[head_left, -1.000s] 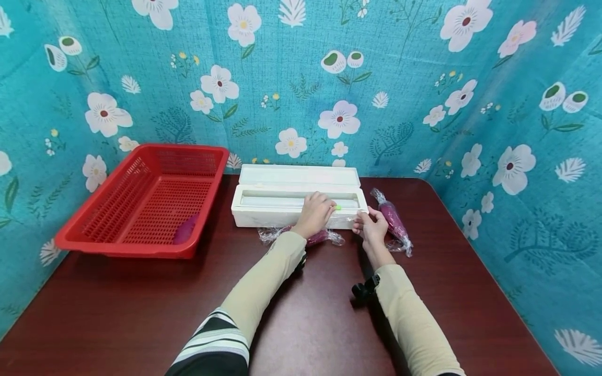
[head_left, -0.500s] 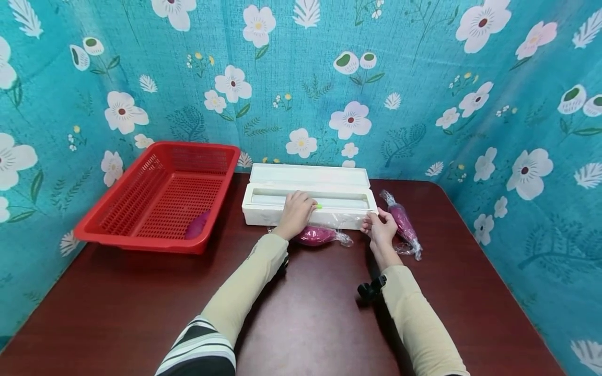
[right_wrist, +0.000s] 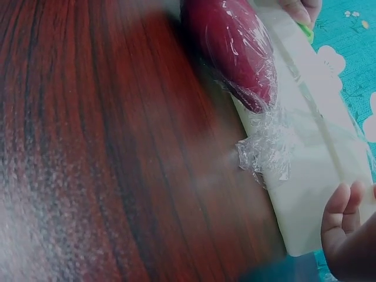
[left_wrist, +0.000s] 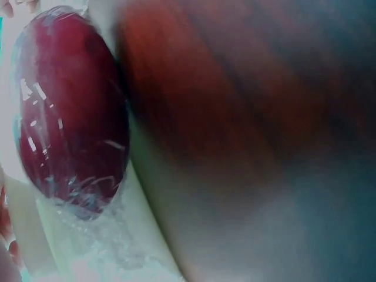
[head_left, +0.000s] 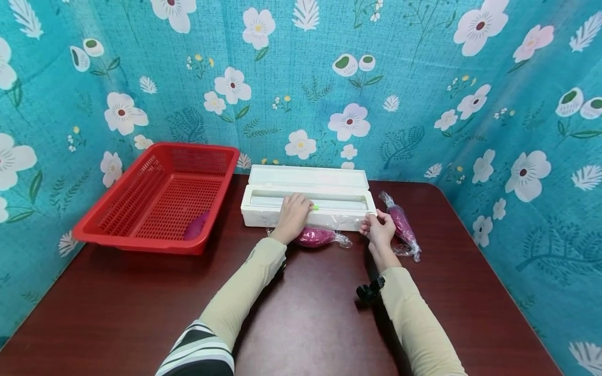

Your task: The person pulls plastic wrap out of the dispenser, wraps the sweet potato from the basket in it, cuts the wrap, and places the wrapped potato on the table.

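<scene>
A long white cling film dispenser box [head_left: 263, 218] lies on the table with its lid tipped back and the roll showing inside. My left hand [head_left: 292, 215] is at the box's front edge, pinching a small green slide cutter [head_left: 316, 207]. At the right end, my right hand [head_left: 379, 230] pinches the cling film [head_left: 345, 220] at the corner with thumb and forefinger. A purple sweet potato [head_left: 316, 237], wrapped in film with twisted ends, lies against the box's front, partly behind my left wrist. Both wrist views show this sweet potato [right_wrist: 232, 44] close up.
Another wrapped sweet potato [head_left: 402, 223] lies right of the box. The red plastic basket [head_left: 89, 232] at the left holds an unwrapped purple sweet potato [head_left: 195, 226]. A blue floral curtain [head_left: 282, 78] hangs right behind the table [head_left: 305, 313].
Over the first half second my left hand slid left along the box with the green cutter, and the head view turned slightly. My right hand stays at the box's right corner.
</scene>
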Motion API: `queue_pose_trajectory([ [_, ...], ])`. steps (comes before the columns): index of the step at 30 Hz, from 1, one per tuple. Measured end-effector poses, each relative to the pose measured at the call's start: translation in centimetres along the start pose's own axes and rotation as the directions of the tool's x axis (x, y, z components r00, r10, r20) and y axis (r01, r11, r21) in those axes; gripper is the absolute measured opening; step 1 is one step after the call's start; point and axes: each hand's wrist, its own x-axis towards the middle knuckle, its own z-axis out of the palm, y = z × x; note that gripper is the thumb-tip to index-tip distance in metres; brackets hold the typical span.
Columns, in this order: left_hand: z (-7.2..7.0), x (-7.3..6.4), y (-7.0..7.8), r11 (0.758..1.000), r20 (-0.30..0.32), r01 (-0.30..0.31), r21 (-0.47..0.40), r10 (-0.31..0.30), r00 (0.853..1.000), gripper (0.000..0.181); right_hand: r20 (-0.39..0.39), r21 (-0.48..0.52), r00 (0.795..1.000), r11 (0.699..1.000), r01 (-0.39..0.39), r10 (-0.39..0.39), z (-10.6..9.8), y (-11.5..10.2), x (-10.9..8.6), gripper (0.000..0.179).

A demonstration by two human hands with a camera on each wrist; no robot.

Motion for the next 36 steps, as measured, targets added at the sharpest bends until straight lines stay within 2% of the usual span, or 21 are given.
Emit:
queue_pose_trajectory([
  [3, 0.3, -0.1, 0.0, 0.999, -0.014, 0.04, -0.018, -0.04, 0.999, 0.012, 0.018, -0.088, 1.0, 0.996, 0.002, 0.0, 0.2, -0.6, -0.6, 0.028],
  [4, 0.3, -0.1, 0.0, 0.998, -0.018, 0.057, -0.028, -0.058, 0.998, 0.011, 0.044, -0.095, 0.999, 0.995, 0.004, 0.0, -0.1, -0.3, -0.2, 0.028],
  [8, 0.4, 0.0, 0.1, 0.991, -0.007, 0.125, -0.056, -0.125, 0.992, 0.01, 0.148, -0.238, 0.989, 0.97, 0.053, -0.017, -0.8, 0.7, 1.1, 0.037],
  [10, 0.3, 0.0, 0.2, 0.988, 0.005, 0.142, -0.066, -0.142, 0.99, 0.01, 0.2, -0.29, 0.979, 0.952, 0.1, -0.041, -1.0, 1.4, 1.9, 0.052],
  [11, 0.3, 0.1, 0.2, 0.987, 0.009, 0.146, -0.067, -0.146, 0.989, 0.01, 0.218, -0.337, 0.975, 0.933, 0.125, -0.052, -0.9, 1.6, 2.1, 0.063],
  [15, 0.1, 0.0, 0.1, 0.984, 0.025, 0.156, -0.085, -0.155, 0.988, 0.012, 0.289, -0.39, 0.954, 0.9, 0.194, -0.08, -1.1, 3.0, 3.6, 0.089],
  [17, 0.0, 0.0, 0.0, 0.982, 0.033, 0.16, -0.102, -0.157, 0.987, 0.014, 0.288, -0.407, 0.954, 0.89, 0.205, -0.088, -1.1, 3.5, 3.9, 0.085],
  [20, -0.2, -0.1, -0.1, 0.977, 0.038, 0.159, -0.145, -0.155, 0.987, 0.017, 0.257, -0.384, 0.964, 0.909, 0.161, -0.062, -0.9, 2.7, 3.1, 0.067],
  [22, -0.2, -0.1, -0.1, 0.972, 0.038, 0.156, -0.176, -0.152, 0.988, 0.018, 0.226, -0.359, 0.974, 0.928, 0.099, -0.017, -0.4, 1.3, 1.7, 0.056],
  [25, -0.3, 0.0, -0.1, 0.963, 0.048, 0.169, -0.211, -0.163, 0.985, 0.019, 0.191, -0.305, 0.978, 0.952, -0.023, 0.085, 0.6, -1.2, -0.5, 0.047],
  [28, -0.5, 0.2, -0.1, 0.957, 0.074, 0.196, -0.216, -0.184, 0.98, 0.018, 0.168, -0.271, 0.975, 0.958, -0.093, 0.143, 1.1, -2.1, -1.1, 0.04],
  [31, -0.7, 0.4, -0.2, 0.958, 0.081, 0.193, -0.213, -0.18, 0.98, 0.018, 0.175, -0.262, 0.976, 0.961, -0.084, 0.133, 1.1, -2.2, -1.1, 0.031],
  [33, -1.0, 0.6, -0.2, 0.963, 0.071, 0.172, -0.206, -0.161, 0.984, 0.018, 0.204, -0.234, 0.973, 0.971, -0.056, 0.105, 0.8, -1.5, -0.4, 0.025],
  [36, -1.2, 0.6, -0.3, 0.97, 0.068, 0.14, -0.197, -0.129, 0.989, 0.018, 0.197, -0.249, 0.977, 0.968, -0.025, 0.076, 0.6, -1.2, -0.3, 0.021],
])
